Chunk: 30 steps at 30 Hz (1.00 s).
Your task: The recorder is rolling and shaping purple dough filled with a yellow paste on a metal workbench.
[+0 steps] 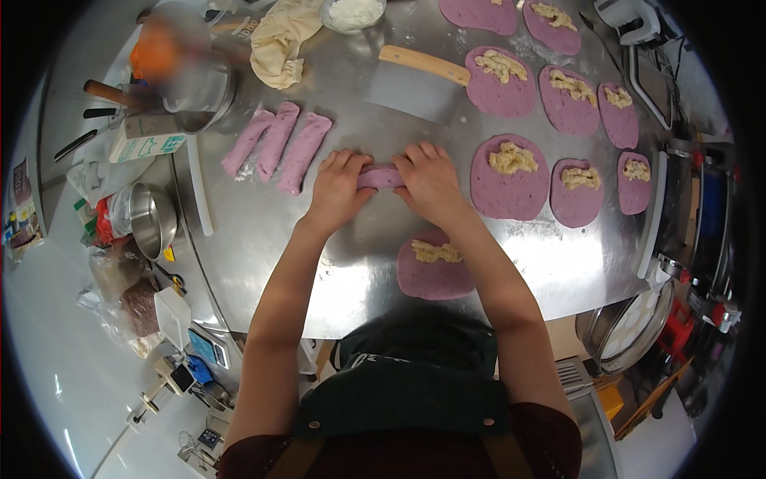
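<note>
Between my hands lies a short roll of purple dough (380,177) on the steel worktop (351,263). My left hand (335,188) grips its left end, and my right hand (428,180) grips the right end, fingers bent over it. Left of my left hand, three finished-looking purple dough rolls (306,153) lie side by side at a slant. A flat purple dough round (431,281) with pale, lumpy filling sits partly hidden under my right forearm. Right of my right hand, several more flat dough pieces (509,195) carry the same filling near their far edges.
Beyond my hands rests a wide dough scraper (408,94) with a wooden handle. Farther back are a bowl of white flour (353,14) and a crumpled cream cloth (283,40). A carton (148,137) and a metal bowl (153,219) stand past the left edge.
</note>
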Motion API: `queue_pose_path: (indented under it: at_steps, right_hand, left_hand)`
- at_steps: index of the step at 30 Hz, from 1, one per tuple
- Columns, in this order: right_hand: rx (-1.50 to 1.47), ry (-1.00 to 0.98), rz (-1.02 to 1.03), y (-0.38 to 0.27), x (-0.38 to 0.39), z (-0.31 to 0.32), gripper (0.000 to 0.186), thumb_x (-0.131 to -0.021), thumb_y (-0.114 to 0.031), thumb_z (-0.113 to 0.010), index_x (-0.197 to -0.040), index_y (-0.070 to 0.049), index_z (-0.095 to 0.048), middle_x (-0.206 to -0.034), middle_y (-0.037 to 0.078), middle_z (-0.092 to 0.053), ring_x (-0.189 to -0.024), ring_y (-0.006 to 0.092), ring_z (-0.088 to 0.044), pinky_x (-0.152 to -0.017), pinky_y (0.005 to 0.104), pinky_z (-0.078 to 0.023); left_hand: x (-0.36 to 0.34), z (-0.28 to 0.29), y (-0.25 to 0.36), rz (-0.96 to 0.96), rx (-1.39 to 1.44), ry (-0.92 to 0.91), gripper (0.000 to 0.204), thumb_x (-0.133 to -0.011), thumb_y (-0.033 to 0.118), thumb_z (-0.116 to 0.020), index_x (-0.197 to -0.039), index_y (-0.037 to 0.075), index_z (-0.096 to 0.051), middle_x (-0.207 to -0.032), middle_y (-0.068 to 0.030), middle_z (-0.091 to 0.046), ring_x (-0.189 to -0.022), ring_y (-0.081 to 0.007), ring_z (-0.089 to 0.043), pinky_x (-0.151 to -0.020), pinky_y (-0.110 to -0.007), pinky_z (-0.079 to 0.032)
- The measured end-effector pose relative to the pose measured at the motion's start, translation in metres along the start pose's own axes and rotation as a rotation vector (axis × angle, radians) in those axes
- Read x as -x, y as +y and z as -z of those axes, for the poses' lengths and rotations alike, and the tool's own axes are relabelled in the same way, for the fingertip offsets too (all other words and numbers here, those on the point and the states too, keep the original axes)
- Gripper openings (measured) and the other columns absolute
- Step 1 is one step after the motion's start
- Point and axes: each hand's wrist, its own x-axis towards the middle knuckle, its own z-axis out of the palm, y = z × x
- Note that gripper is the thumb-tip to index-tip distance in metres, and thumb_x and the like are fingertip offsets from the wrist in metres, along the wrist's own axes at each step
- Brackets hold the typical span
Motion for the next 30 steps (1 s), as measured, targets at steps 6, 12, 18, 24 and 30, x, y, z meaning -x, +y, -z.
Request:
queue_pose_path:
  at_steps: [6, 12, 18, 24, 30]
  right_hand:
    - [0.037, 0.162, 0.051, -0.003, 0.012, -0.015, 0.028, -0.064, -0.015, -0.071, -0.088, -0.007, -0.06, -0.091, 0.008, -0.056, -0.091, 0.0251, -0.054, -0.08, 0.0375, -0.043]
    - [-0.151, 0.033, -0.024, -0.015, 0.012, 0.007, 0.035, -0.064, -0.014, -0.071, -0.095, -0.005, -0.057, -0.09, 0.012, -0.06, -0.086, 0.0292, -0.059, -0.074, 0.0384, -0.047]
    - [-0.841, -0.486, -0.142, -0.032, 0.026, 0.077, 0.05, -0.07, -0.015, -0.074, -0.113, -0.002, -0.051, -0.094, 0.007, -0.061, -0.083, 0.0175, -0.061, -0.07, 0.0294, -0.048]
    - [-1.485, -0.5, -0.12, -0.083, 0.053, 0.095, 0.059, -0.077, -0.011, -0.07, -0.128, -0.003, -0.041, -0.104, 0.006, -0.056, -0.09, 0.0127, -0.056, -0.078, 0.0287, -0.047]
    - [-1.654, -0.443, -0.084, -0.108, 0.082, 0.106, 0.063, -0.079, -0.009, -0.069, -0.132, -0.001, -0.036, -0.105, 0.011, -0.057, -0.09, 0.017, -0.061, -0.08, 0.03, -0.05]
  left_hand:
    - [0.012, -0.013, 0.001, -0.025, -0.023, 0.123, 0.04, -0.058, 0.005, -0.075, -0.094, 0.005, -0.056, -0.095, -0.0107, -0.057, -0.089, -0.0308, -0.054, -0.077, -0.04, -0.043]
    - [0.015, 0.02, 0.021, -0.002, 0.013, 0.096, 0.036, -0.063, 0.003, -0.074, -0.093, 0.004, -0.055, -0.089, -0.0102, -0.058, -0.08, -0.0295, -0.058, -0.072, -0.038, -0.047]
    - [0.008, 0.104, 0.083, -0.04, 0.247, -0.158, 0.035, -0.064, -0.002, -0.072, -0.094, 0.003, -0.057, -0.087, -0.0091, -0.058, -0.084, -0.026, -0.06, -0.068, -0.034, -0.05]
    - [0.028, 0.14, 0.122, -0.324, 0.132, -0.136, 0.036, -0.065, -0.001, -0.072, -0.099, 0.005, -0.061, -0.092, -0.0093, -0.059, -0.085, -0.0265, -0.059, -0.072, -0.036, -0.049]
    - [0.058, 0.157, 0.127, -0.235, 0.481, -0.087, 0.044, -0.066, 0.004, -0.074, -0.108, 0.01, -0.065, -0.119, -0.0104, -0.056, -0.113, -0.0285, -0.051, -0.086, -0.038, -0.045]
